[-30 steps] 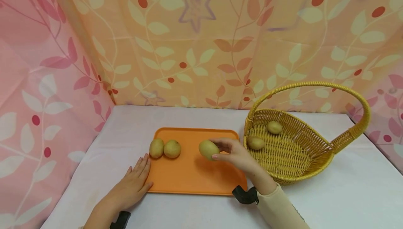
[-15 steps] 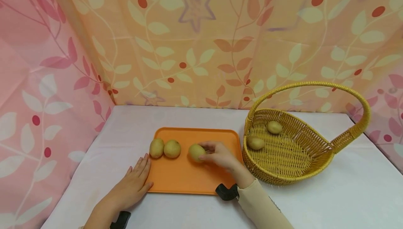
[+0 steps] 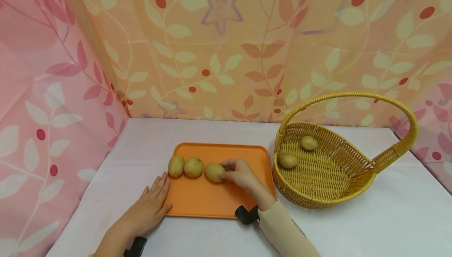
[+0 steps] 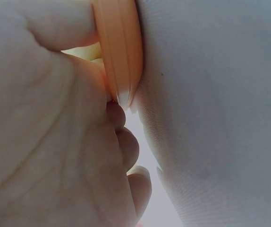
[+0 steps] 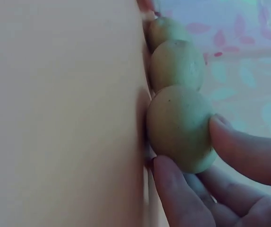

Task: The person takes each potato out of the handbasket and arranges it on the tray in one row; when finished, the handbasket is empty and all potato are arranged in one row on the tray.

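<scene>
My right hand (image 3: 241,176) pinches a potato (image 3: 214,172) between thumb and fingers at the middle of the orange tray (image 3: 201,202). Left of it, in a row, are a round potato (image 3: 193,167) and an oval potato (image 3: 175,166) by the tray's left edge. In the right wrist view the held potato (image 5: 180,127) lines up with the other two, low against the tray surface. With fingers straight, my left hand (image 3: 148,206) lies on the table and touches the tray's left edge. The left wrist view shows the tray's rim (image 4: 121,47) against that hand's thumb and fingers.
A yellow wicker basket (image 3: 318,202) with a tall arched handle (image 3: 349,94) stands right of the tray, close to its edge. Inside are two potatoes, one at the back (image 3: 308,143) and one at the left wall (image 3: 287,160). Patterned cloth hangs behind and at the sides.
My right hand has carried its potato left and down, from the tray's right part to just beside the other two. The left hand has stayed in place.
</scene>
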Motion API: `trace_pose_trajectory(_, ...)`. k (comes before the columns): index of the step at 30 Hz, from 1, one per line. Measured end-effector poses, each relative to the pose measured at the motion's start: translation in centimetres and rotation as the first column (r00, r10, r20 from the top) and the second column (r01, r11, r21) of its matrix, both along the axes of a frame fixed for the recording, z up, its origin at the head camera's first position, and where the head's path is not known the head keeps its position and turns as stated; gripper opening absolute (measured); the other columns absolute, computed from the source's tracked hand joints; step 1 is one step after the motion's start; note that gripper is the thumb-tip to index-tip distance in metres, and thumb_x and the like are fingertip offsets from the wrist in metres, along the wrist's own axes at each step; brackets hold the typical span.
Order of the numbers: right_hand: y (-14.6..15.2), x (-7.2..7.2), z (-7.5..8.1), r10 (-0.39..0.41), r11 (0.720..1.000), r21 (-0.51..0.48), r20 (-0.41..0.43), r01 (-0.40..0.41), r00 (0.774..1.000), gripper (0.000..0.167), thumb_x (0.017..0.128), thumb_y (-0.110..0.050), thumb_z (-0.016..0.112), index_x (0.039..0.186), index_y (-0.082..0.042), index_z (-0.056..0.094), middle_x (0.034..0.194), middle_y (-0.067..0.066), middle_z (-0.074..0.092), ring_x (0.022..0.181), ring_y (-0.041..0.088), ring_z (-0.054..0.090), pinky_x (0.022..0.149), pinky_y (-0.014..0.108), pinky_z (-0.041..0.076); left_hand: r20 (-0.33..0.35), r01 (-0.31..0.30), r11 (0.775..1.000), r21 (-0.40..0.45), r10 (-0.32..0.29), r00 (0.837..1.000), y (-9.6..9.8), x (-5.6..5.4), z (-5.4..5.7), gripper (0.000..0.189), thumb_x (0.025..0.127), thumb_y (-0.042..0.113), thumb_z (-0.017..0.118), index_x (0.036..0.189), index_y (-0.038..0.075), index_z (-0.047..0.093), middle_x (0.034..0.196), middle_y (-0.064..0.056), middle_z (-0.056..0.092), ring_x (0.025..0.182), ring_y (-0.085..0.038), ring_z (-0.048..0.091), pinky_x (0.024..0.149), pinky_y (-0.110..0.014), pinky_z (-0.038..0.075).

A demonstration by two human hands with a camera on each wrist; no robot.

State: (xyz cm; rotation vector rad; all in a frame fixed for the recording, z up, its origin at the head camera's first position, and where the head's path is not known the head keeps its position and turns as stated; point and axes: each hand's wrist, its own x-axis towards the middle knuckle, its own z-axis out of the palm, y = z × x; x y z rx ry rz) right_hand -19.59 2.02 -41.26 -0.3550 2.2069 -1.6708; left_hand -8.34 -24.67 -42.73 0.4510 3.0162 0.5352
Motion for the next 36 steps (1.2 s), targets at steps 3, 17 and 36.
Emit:
trace_pose_trajectory(3, 0.0, 0.0, 0.0, -0.027, 1.0, -0.009, 0.017, 0.027, 1.0, 0.031, 0.083, 0.002, 0.068, 0.111, 0.012, 0.062, 0.096, 0.016, 0.065, 0.083, 0.017, 0.061, 0.071, 0.029, 0.054, -0.002, 0.002, 1.0, -0.003, -0.002, 1.0, 0.0, 0.0, 0.0, 0.066, 0.094, 0.026, 0.057, 0.141, -0.011, 0.03, 0.151, -0.025, 0.021, 0.138, -0.042, 0.019, 0.104, -0.064, 0.021)
trace_pose_trajectory(17, -0.8, -0.1, -0.5, -0.151, 0.982, -0.111, 0.037, 0.154, 0.988, 0.03, 0.082, 0.005, 0.068, 0.109, 0.015, 0.061, 0.1, 0.02, 0.064, 0.083, 0.016, 0.059, 0.072, 0.029, 0.054, -0.001, -0.011, 1.0, 0.01, 0.011, 1.0, 0.0, 0.1, 0.0, 0.066, 0.093, 0.023, 0.058, 0.142, -0.011, 0.03, 0.152, -0.024, 0.02, 0.138, -0.042, 0.019, 0.105, -0.063, 0.019)
trace_pose_trajectory(36, 0.1, -0.1, 0.0, -0.075, 0.996, -0.051, -0.024, 0.074, 0.997, 0.039, 0.084, -0.004, 0.069, 0.118, 0.011, 0.059, 0.112, 0.021, 0.063, 0.098, 0.028, 0.062, 0.081, 0.035, 0.051, -0.01, 0.002, 1.0, 0.005, -0.001, 1.0, -0.1, -0.1, -0.2, 0.067, 0.093, 0.025, 0.059, 0.141, -0.012, 0.031, 0.151, -0.025, 0.021, 0.137, -0.044, 0.02, 0.103, -0.064, 0.021)
